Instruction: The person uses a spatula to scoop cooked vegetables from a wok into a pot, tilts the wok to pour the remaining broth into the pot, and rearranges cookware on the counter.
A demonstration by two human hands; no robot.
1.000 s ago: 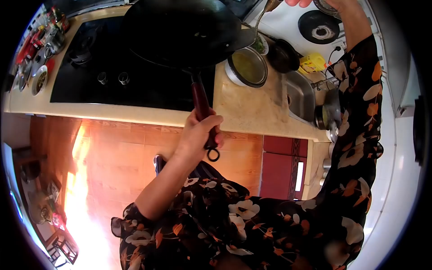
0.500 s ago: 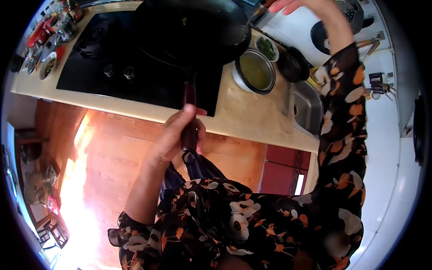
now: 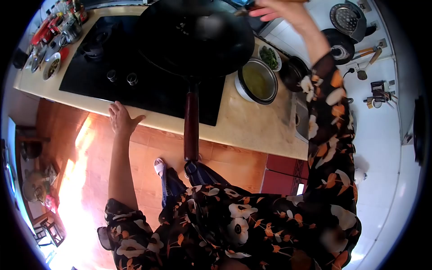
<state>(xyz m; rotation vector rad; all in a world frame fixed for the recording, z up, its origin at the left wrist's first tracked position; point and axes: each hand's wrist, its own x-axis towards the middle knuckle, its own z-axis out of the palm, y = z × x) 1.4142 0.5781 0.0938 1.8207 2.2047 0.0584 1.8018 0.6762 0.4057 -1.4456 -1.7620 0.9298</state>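
Observation:
A large black wok [image 3: 193, 54] sits on the black cooktop [image 3: 110, 96], its dark red-brown handle [image 3: 191, 126] pointing toward me. White bits lie inside the wok. My left hand [image 3: 121, 119] is off the handle, fingers spread, by the counter's front edge left of it. At the top, my right hand [image 3: 274, 10] is closed around the wooden handle of what looks like a spatula [image 3: 243, 11]; a blurred grey patch in the wok may be its head. Right of the wok stand a pot [image 3: 240, 85] of yellowish liquid and a bowl of chopped greens [image 3: 269, 57].
A dark pan [image 3: 292, 74] and the sink [image 3: 301, 119] are at the counter's right. Seasoning bottles [image 3: 56, 18] and a bowl [image 3: 51, 66] stand at the left. Utensils and a strainer [image 3: 346, 19] hang on the white wall. The wok handle juts past the counter edge.
My left hand has let go of the wok handle and moved left, its fingers opening. My right hand has shifted left over the wok with the spatula. White bits now show in the wok.

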